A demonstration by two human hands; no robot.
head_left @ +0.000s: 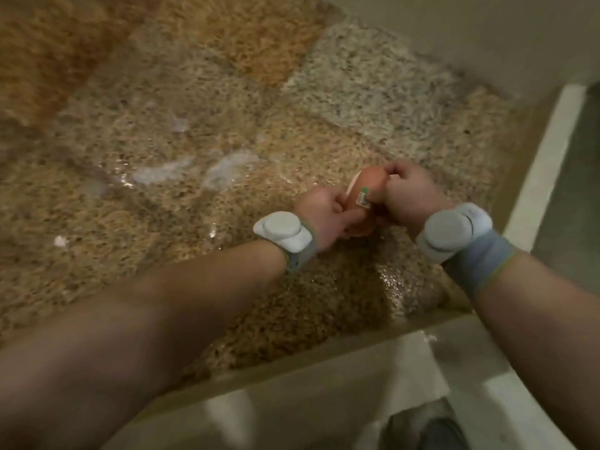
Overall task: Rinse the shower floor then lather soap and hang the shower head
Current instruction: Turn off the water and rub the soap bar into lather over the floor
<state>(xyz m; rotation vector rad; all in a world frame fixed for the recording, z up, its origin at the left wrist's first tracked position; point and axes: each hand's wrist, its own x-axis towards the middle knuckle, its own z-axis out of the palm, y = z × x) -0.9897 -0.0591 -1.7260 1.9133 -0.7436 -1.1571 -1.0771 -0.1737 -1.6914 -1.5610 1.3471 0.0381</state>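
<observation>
Nearest to us, the pale curb [292, 378] of the stall runs across the bottom, wet on top. There's a dark blurred shape [428, 427] beside it that I can't make out. First worry: that's a slick edge to be leaning over. Both forearms stretch out past it, with a grey left wristband [285, 237] and a right wristband [454, 232]. Now the hands. The left hand [324, 216] has its fingers curled round the lower end of the soap [370, 178], and the right hand [406, 196] is bent tight on the upper end. The soap is a peach-coloured rounded piece with a small label, clamped between both hands and, as far as I can judge, held above the floor rather than on it. Here's the danger: wet skin, a smooth rounded shape and two grips working against each other. Squeeze or twist too hard and it could squirt out and skid away. The label might peel off too and wash toward the drain. Beyond, the speckled shower floor [194, 108] glistens under a film of water with pale foam patches [224, 167], so any reach after a dropped bar means treacherous footing. Farthest off is the plain wall [454, 27]. The shower head isn't in view.
</observation>
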